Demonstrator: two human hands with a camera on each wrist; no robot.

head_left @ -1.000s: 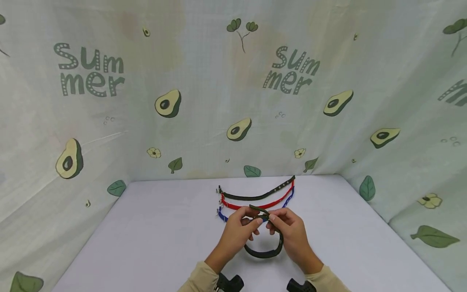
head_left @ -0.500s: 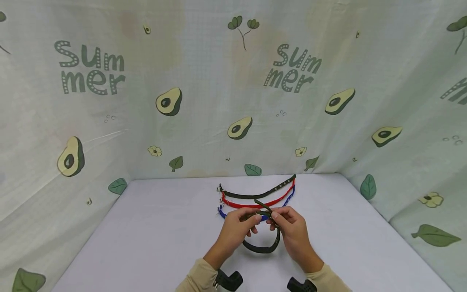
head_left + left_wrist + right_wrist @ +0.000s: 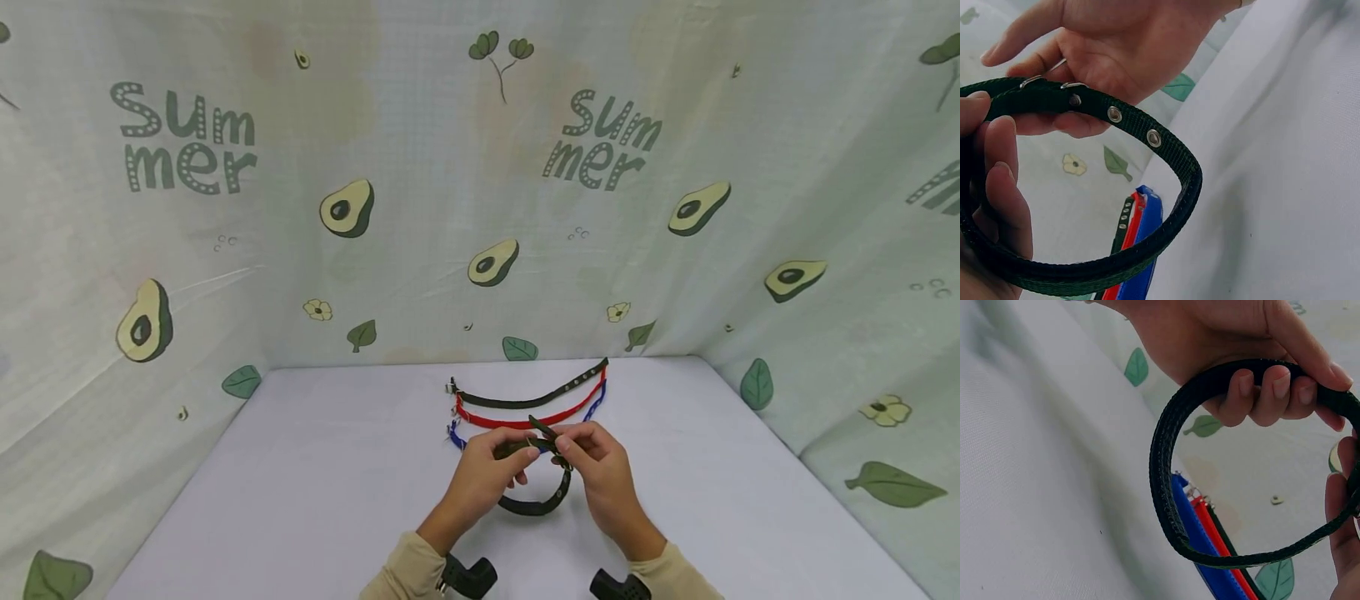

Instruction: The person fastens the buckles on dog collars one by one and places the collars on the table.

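- Both hands hold a dark green collar [image 3: 536,492] bent into a loop, lifted just above the white table [image 3: 300,483], on the near side of the three flat collars.
- Left hand [image 3: 483,475]: fingers curled round the strap on one side of the loop; left wrist view shows the fingertips [image 3: 997,150] wrapped over the webbing.
- Right hand [image 3: 600,467]: pinches the strap at the buckle end; metal buckle bars [image 3: 1054,82] sit at its fingers, with eyelets [image 3: 1114,114] running along the free strap.
- Change over the last second: the loop has got smaller and rounder, the strap tail now sticks out past the buckle towards the flat collars, and the hands have come slightly closer together.
- Judgement: strap is being fed through the buckle, fastening under way; can't tell whether the pin sits in an eyelet.
- Flat collars, unmoved: green collar [image 3: 525,398] farthest from the loop, red collar [image 3: 510,421] in the middle, blue collar [image 3: 454,437] nearest and partly hidden behind the hands.
- Avocado-print cloth [image 3: 345,208] hangs behind and at the sides of the table.
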